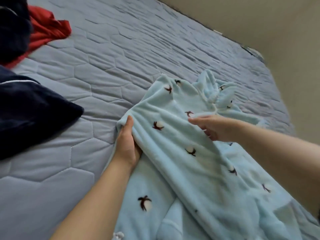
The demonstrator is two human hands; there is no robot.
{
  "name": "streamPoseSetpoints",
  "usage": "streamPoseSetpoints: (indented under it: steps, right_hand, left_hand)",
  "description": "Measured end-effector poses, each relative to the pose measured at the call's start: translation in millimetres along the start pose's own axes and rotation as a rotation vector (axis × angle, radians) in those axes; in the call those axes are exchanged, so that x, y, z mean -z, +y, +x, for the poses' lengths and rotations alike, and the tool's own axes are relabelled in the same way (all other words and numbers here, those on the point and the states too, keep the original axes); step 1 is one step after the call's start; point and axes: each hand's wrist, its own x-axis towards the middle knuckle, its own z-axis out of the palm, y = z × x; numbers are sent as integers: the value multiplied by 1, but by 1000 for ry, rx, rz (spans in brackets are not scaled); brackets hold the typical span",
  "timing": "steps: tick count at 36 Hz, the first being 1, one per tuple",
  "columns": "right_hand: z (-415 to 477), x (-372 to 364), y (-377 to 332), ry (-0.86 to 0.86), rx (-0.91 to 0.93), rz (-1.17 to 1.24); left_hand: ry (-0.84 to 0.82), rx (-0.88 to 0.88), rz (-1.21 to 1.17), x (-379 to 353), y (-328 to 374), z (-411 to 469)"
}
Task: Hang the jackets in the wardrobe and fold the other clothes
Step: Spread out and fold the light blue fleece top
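The pale blue fleece garment (181, 153), plush and printed with small brown-and-white cotton sprigs, lies spread across the near right part of the bed (121, 49), rumpled into long soft folds. Its far end is bunched into a ruffled peak. The left hand (127, 141) grips the garment's gathered left edge, thumb on top and fingers tucked under the cloth. The right hand (218, 129) is over the middle of the fleece, blurred, so I cannot tell whether its fingers hold fabric. The bed cover is grey-blue, quilted in hexagons, with a wide bare stretch beyond the garment up to the beige wall (259, 19). At the left edge lies a dark navy garment (34, 110), and farther back a crumpled red garment (50, 28)
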Motion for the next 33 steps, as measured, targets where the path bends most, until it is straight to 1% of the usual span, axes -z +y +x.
streamPoseSetpoints:
  steps: [2,4,7,8,10,11,12,15,16,18,19,20,22,23,25,26,27,28,30,33]
  right_hand:
    - [-27,-1,23,-26,-48,-48]
    - [-50,-3,46,3,-58,-40]
    - [-80,-6,75,174,10,-32]
    - [-90,-7,83,229,22,-47]
    - [-108,-8,98,309,31,-26]
    - [-116,-6,107,322,21,-20]
    - [-124,-4,116,313,-5,-35]
    - [-148,0,137,174,-147,-129]
    - [-154,2,144,177,-155,-116]
    - [-164,7,156,294,-129,-14]
    - [-168,9,163,357,-130,24]
    - [-172,11,171,391,-150,16]
    - [-176,13,180,392,-208,-99]
    - [-174,13,181,410,-227,-168]
    - [-167,9,172,499,-224,-311]
    - [-161,5,165,554,-196,-394]
    - [-155,0,157,604,-149,-476]
    - [-148,-6,148,653,-89,-544]
    - [-134,-20,126,709,32,-620]
    - [-110,-45,92,667,143,-653]
  left_hand:
    - [65,11,70,-5,3,-7]
    - [101,18,131,-9,4,-17]
    - [151,2,228,-13,3,-44]
    - [153,22,259,-12,1,-55]
    - [155,102,349,-10,-4,-77]
    - [155,151,400,-10,-6,-88]
    - [155,196,452,-11,-8,-98]
    - [139,324,609,-18,-13,-119]
    - [132,362,674,-21,-15,-123]
    - [147,392,858,-28,-18,-128]
    - [161,352,1010,-29,-20,-130]
    - [176,270,1241,-31,-19,-131]
    - [205,-22,1745,-36,-14,-133]
    - [198,-194,1882,-40,-10,-133]
    - [116,-481,1971,-49,0,-124]
    - [71,-569,2017,-52,4,-115]
    - [45,-607,2066,-53,8,-104]
    - [20,-604,2106,-56,13,-93]
    - [-32,-560,2155,-62,25,-72]
    - [-166,-536,2259,-67,38,-42]
